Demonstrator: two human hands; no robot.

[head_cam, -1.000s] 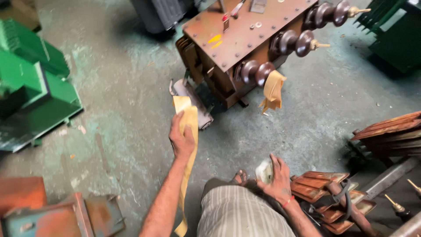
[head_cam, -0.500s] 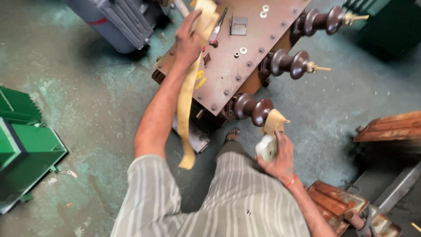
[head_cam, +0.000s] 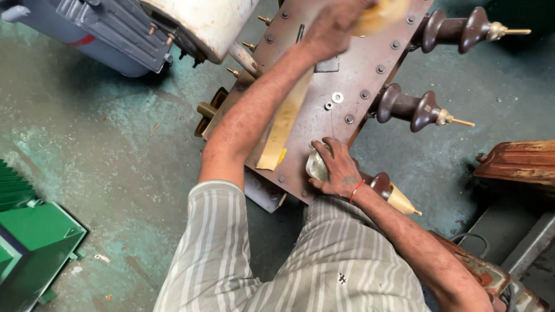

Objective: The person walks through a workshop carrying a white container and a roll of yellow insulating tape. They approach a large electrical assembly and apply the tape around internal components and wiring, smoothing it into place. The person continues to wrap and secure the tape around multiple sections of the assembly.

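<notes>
My left hand (head_cam: 338,23), blurred, is stretched out over the far part of a brown bolted transformer lid (head_cam: 370,63). It grips the top of a long yellowish paper strip (head_cam: 280,127) that hangs down along my forearm. My right hand (head_cam: 336,170) rests on the lid's near edge, its fingers closed over a pale roll of tape (head_cam: 315,167). Three brown ribbed bushings stick out to the right; the nearest bushing (head_cam: 383,184) has a yellowish paper cone (head_cam: 402,199) on its tip. Two small washers (head_cam: 335,99) lie loose on the lid.
A grey finned casing (head_cam: 110,29) and a white cylinder (head_cam: 202,23) stand at the top left. A green finned unit (head_cam: 29,242) sits at the bottom left. Rusty metal parts (head_cam: 520,162) and a rusty frame (head_cam: 491,277) lie at the right on the stained concrete floor.
The view has closed in over the lid. My left hand has carried the strip further across it. My right hand has moved from the near bushing onto the lid with the roll.
</notes>
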